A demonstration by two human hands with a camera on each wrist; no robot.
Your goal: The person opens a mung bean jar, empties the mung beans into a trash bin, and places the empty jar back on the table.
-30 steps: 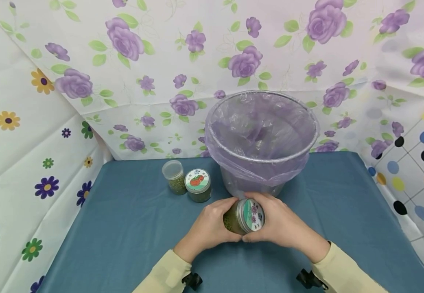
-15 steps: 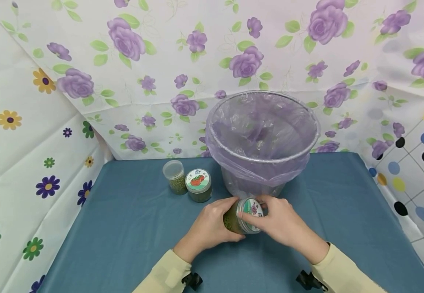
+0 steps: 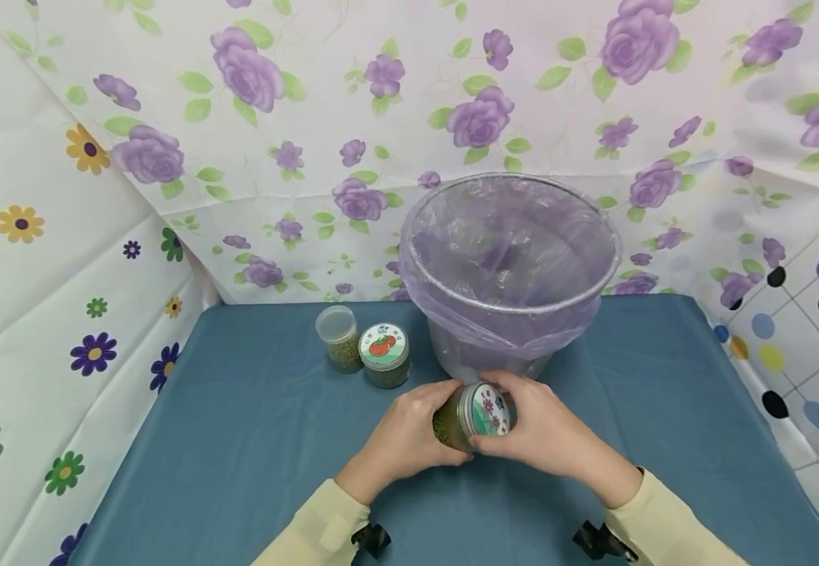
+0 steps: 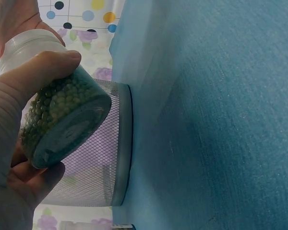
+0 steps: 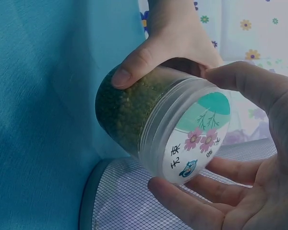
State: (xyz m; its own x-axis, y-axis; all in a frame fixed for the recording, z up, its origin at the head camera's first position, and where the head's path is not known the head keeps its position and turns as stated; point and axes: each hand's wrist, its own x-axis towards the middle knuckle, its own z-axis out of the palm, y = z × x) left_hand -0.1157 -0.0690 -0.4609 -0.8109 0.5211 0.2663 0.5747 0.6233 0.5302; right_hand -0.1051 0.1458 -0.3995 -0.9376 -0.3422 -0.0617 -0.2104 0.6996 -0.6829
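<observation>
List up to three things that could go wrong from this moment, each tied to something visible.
1. The jar of green beans lies tilted between both hands above the table; if its lid comes free, beans could spill.
2. The right hand grips only the lid rim, so it could slip.
3. The bin stands close behind; a jolt might knock it.

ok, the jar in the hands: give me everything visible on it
The jar is a small clear plastic tub filled with small green beans, closed with a frosted screw lid bearing a round label: teal top, pink flowers, a small blue bird, some characters. It is tipped on its side, lid toward the right hand, held above the blue tablecloth just in front of the mesh bin. The left hand grips its body; the right hand curls thumb and fingers round the lid.
</observation>
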